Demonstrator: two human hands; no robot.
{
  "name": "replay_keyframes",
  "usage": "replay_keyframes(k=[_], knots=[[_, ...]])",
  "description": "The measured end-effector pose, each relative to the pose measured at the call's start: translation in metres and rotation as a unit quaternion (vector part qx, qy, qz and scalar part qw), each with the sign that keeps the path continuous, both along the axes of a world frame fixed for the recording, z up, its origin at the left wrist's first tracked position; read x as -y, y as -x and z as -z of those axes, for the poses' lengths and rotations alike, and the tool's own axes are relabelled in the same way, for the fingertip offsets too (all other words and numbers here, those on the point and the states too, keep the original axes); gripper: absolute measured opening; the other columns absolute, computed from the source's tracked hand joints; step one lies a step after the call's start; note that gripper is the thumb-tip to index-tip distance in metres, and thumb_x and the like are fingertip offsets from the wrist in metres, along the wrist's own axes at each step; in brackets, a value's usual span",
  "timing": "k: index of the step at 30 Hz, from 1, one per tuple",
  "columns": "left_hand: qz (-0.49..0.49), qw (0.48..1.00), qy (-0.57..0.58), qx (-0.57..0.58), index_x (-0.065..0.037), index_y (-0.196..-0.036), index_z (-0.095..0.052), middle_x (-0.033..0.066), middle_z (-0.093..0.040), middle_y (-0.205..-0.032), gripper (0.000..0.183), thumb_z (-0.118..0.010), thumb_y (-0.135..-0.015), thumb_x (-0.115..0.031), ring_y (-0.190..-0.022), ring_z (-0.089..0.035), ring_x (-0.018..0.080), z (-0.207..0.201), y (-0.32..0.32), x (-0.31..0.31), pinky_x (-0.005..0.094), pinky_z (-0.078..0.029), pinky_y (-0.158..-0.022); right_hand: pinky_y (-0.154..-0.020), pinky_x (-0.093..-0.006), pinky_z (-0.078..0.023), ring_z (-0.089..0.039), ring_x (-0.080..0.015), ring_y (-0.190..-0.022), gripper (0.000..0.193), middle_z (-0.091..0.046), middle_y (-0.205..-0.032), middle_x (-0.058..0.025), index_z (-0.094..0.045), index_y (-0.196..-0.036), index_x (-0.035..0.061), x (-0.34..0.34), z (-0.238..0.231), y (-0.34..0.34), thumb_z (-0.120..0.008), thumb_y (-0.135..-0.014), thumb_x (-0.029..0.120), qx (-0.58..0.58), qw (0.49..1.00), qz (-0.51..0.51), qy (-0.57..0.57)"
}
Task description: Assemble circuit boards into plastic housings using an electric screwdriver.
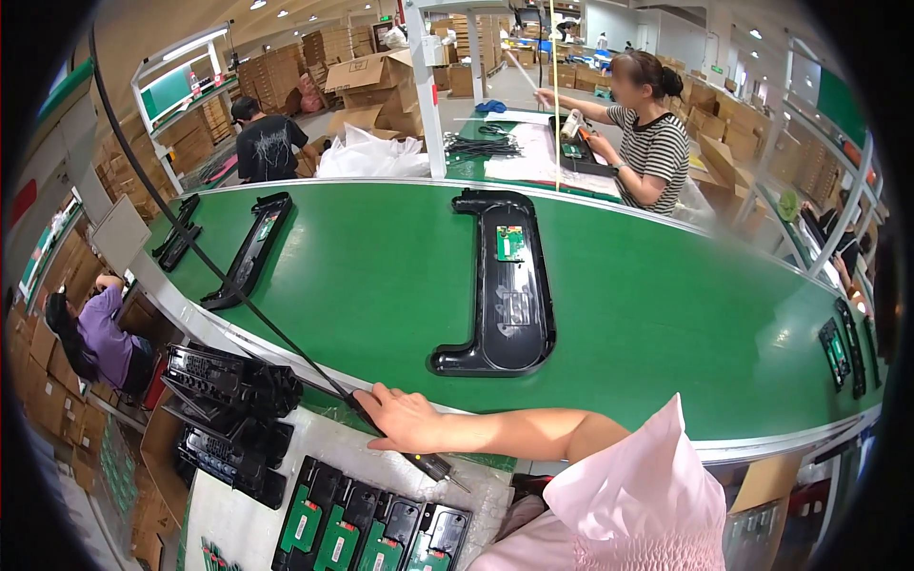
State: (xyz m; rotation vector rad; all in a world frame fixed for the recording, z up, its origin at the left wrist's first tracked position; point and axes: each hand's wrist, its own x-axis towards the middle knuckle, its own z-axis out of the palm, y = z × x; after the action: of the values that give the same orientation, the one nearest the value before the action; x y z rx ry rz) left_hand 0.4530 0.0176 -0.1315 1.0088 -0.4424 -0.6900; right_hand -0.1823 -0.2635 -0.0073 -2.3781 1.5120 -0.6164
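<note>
My right hand (405, 422) reaches in from the lower right in a pink sleeve (624, 476), its fingers wrapped round a black electric screwdriver (430, 464). The driver slants under the palm, its metal bit pointing down to the right. A dark cord (257, 312) runs from its back end up to the upper left. Beneath the bit lie several black plastic housings with green circuit boards (386, 542) in a row on a pale padded surface (238, 462). My left hand is out of view.
A green conveyor belt (371, 276) carries a large black bracket-shaped housing (514, 305) with a small board, and more housings at both ends. Black plastic parts (228, 400) are stacked left of my hand. Across the belt, a person in a striped shirt (652, 147) handles a similar housing.
</note>
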Motion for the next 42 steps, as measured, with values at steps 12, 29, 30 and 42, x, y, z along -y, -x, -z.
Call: replay_keyframes(k=[12, 29, 30, 42], knots=[[-0.088, 0.966, 0.022, -0.241, 0.003, -0.096, -0.052, 0.0103, -0.054, -0.081, 0.014, -0.056, -0.084, -0.003, -0.075, -0.053, 0.0178, -0.051, 0.038, -0.165, 0.0267, -0.052, -0.064, -0.052, -0.0288, -0.046, -0.054, -0.0141, -0.060, 0.044, -0.054, -0.076, -0.0071, -0.051, -0.104, -0.0040, 0.027, 0.019, 0.006, -0.063, -0.064, 0.007, 0.372, 0.847, -0.002, -0.379], [0.180, 0.796, 0.097, -0.570, -0.008, -0.085, -0.055, 0.0008, -0.048, -0.074, 0.010, -0.062, -0.083, -0.015, -0.065, -0.047, 0.0116, -0.156, 0.369, 0.042, 0.0223, -0.045, -0.062, -0.069, -0.0241, -0.043, -0.051, -0.0081, -0.075, 0.035, -0.058, -0.083, -0.0020, -0.048, -0.102, 0.0028, -0.009, -0.054, -0.022, -0.062, -0.070, 0.005, 0.478, 0.844, -0.194, -0.150], [0.189, 0.775, 0.107, -0.594, -0.008, -0.085, -0.052, 0.0007, -0.044, -0.069, 0.011, -0.058, -0.086, -0.017, -0.065, -0.045, 0.0114, -0.158, 0.379, 0.048, 0.0225, -0.043, -0.059, -0.067, -0.0240, -0.043, -0.050, -0.0077, -0.074, 0.034, -0.058, -0.082, -0.0015, -0.049, -0.101, 0.0028, -0.013, -0.058, -0.020, -0.063, -0.070, 0.006, 0.481, 0.837, -0.204, -0.162], [0.213, 0.915, -0.004, -0.343, 0.000, -0.104, -0.055, 0.0040, -0.054, -0.080, 0.019, -0.053, -0.087, -0.008, -0.073, -0.051, 0.0139, -0.128, 0.444, 0.095, 0.0252, -0.044, -0.066, -0.054, -0.0237, -0.042, -0.052, -0.0090, -0.062, 0.029, -0.053, -0.071, -0.0033, -0.045, -0.099, 0.0029, -0.045, -0.084, -0.002, -0.058, -0.074, -0.004, 0.614, 0.709, -0.294, -0.185]])
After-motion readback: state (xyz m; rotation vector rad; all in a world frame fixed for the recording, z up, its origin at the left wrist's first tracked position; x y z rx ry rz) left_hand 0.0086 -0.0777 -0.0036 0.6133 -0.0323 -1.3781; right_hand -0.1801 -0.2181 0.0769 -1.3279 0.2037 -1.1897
